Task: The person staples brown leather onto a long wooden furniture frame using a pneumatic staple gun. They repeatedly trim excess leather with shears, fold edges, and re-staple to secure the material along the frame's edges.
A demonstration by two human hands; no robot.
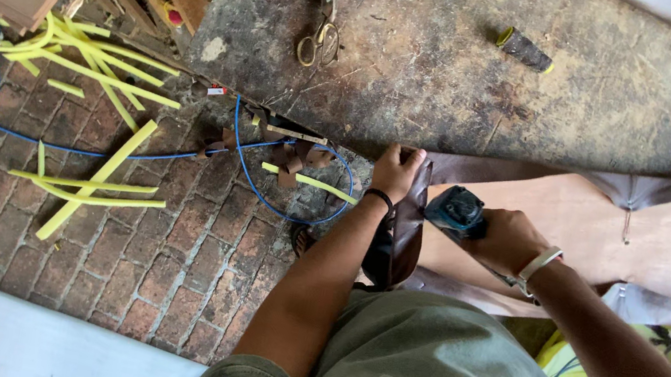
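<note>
At the near edge of the worn worktop (477, 85), the left hand (396, 173) pinches a strip of dark brown leather (407, 227) that hangs down from the edge, fingers closed on its top. Just beside it, the right hand (507, 241) is wrapped tight around a blue-topped power tool (457, 211) aimed at the leather. Scissors (320, 34) lie farther back on the worktop, and yellow foam strips (86, 176) litter the brick floor (163, 260) among a blue cable (263, 195).
</note>
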